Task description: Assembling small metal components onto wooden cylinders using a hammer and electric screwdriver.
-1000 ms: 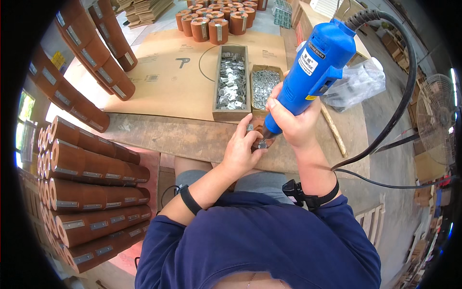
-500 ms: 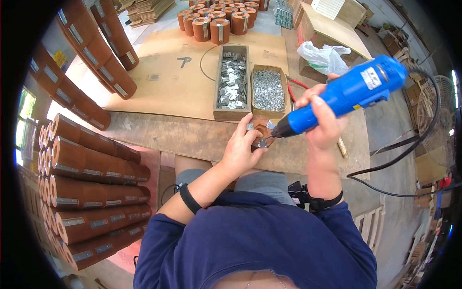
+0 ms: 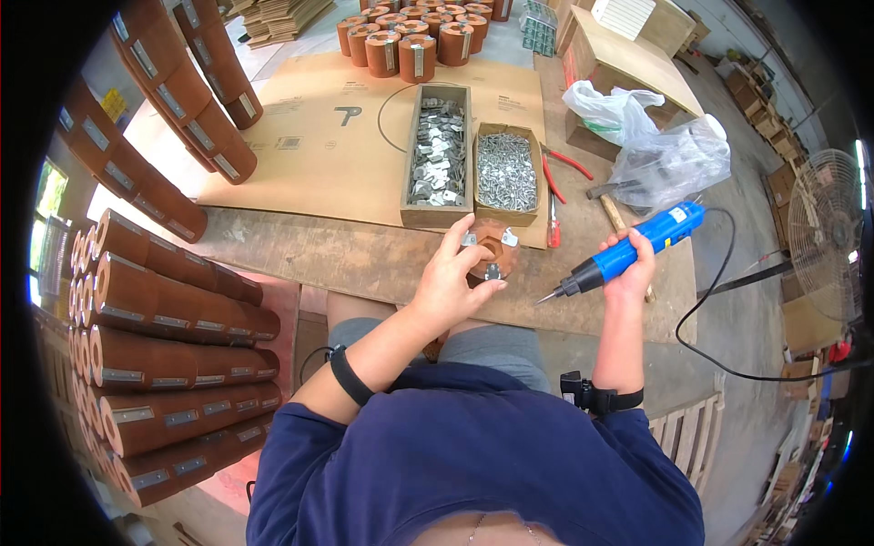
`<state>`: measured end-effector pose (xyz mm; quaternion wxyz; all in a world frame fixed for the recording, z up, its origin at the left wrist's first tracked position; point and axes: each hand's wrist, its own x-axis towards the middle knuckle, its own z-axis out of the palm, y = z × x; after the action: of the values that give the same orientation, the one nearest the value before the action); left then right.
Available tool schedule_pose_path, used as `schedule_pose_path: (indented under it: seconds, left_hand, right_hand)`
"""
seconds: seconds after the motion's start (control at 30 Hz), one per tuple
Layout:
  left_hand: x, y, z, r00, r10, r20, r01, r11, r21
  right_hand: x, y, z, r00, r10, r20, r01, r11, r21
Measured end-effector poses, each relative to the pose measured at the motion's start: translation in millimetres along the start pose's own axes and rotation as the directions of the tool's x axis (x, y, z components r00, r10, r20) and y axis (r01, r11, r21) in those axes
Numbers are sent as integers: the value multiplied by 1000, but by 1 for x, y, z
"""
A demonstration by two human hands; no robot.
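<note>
My left hand is closed on the near left side of a brown cylinder that stands on end at the table's front. Small metal brackets sit around the cylinder's top face, which has a hole in the middle. In my right hand is a blue electric screwdriver, its bit pointing left and slightly down, apart from the cylinder. Just beyond the cylinder are a wooden box of metal brackets and a cardboard box of screws.
Red-handled pliers, a hammer and a plastic bag lie at the right. Several finished-looking brown cylinders stand at the back. Long stacks of such cylinders fill the left. The screwdriver's cord loops off to the right.
My right hand has drawn the screwdriver away from the cylinder, to the right and lower, uncovering the hammer and plastic bag. My left hand stays on the cylinder.
</note>
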<state>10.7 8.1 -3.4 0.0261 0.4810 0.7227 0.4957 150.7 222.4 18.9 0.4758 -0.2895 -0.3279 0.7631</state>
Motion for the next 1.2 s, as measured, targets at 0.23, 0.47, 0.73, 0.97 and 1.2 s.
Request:
schedule_pose_path:
  seconds: [0.23,0.47,0.73,0.97,1.2]
  left_hand:
    - [0,-2,-3,999,15,34,-13,999,-44]
    - [0,-3,-8,995,32,93,-29,999,-24]
    - [1,-7,-22,998,18,57,-20,999,32]
    - [-9,-9,-17,999,53,-5,-52,991,120]
    - [-4,-1,-16,993,106,-60,-99,990,101]
  right_hand:
    - [21,35,-46,974,181,-139,-182,983,8]
    - [23,59,-62,958,215,-188,-229,972,-53]
    - [19,58,-59,973,188,-132,-207,968,-142]
    - [19,58,-60,976,178,-123,-193,972,-132]
    - [18,58,-60,978,171,-119,-187,973,-138]
